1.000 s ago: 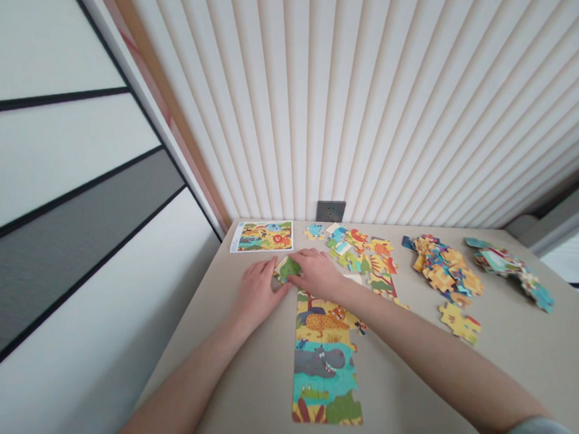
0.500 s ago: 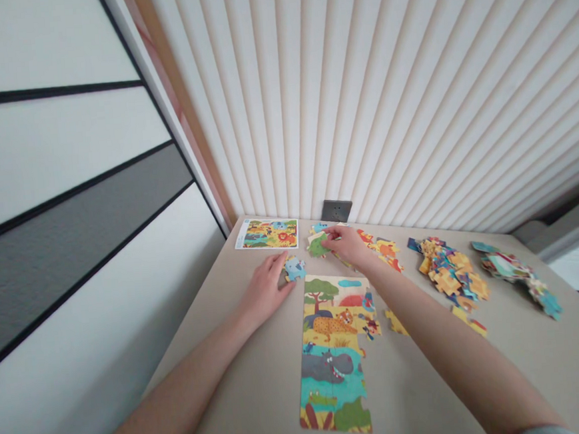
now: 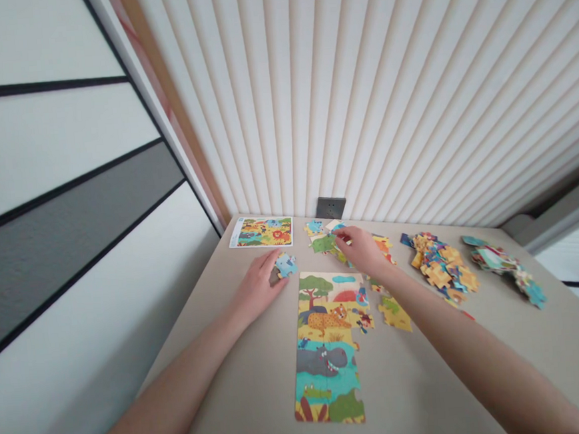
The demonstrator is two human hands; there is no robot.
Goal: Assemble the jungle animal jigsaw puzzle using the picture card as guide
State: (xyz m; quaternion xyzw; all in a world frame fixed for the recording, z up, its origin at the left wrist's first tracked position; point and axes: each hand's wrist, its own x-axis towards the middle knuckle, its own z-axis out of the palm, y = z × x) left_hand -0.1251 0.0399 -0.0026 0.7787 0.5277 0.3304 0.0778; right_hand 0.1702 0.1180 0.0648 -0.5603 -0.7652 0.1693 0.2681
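Note:
A partly joined animal jigsaw [image 3: 329,337] lies on the beige table [image 3: 242,381] in front of me. My left hand [image 3: 257,288] rests on the table just left of its top edge, fingers pinched on a light blue piece [image 3: 286,265]. My right hand [image 3: 363,251] reaches further back, into loose pieces beside a green piece [image 3: 323,244]; its fingers are curled on the pieces and what they hold is hidden. A loose yellow piece [image 3: 395,313] lies right of the jigsaw, beside my right forearm.
A printed reference picture [image 3: 262,232] lies at the back left by the wall. Two heaps of loose pieces [image 3: 441,266] [image 3: 504,267] sit to the right. A grey wall socket [image 3: 330,208] is set in the ribbed wall behind.
A second ago both hands pressed a green piece at the jigsaw's top. Since then my right hand has moved back into the loose pieces, and my left hand now holds a light blue piece.

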